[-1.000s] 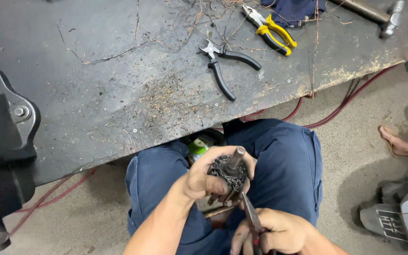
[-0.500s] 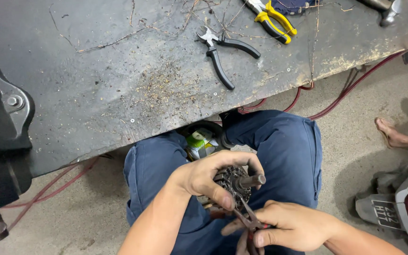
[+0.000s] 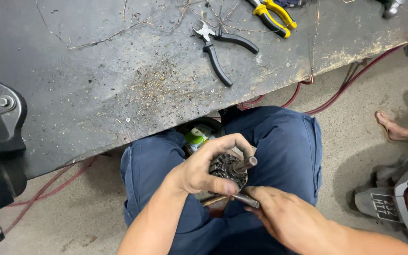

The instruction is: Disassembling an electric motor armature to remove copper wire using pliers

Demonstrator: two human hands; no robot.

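A dark, grimy motor rotor point(image 3: 227, 169), round with a metal shaft jutting up and to the right, sits over the person's lap, its long axis tilted toward the right. The left hand point(image 3: 203, 169) wraps tightly around it. The right hand point(image 3: 284, 215) has moved from beneath the rotor out to its right, closed around a slim metal tool point(image 3: 245, 200) touching the rotor's underside. Black pliers point(image 3: 220, 47) lie on the grey workbench point(image 3: 95, 85) beyond.
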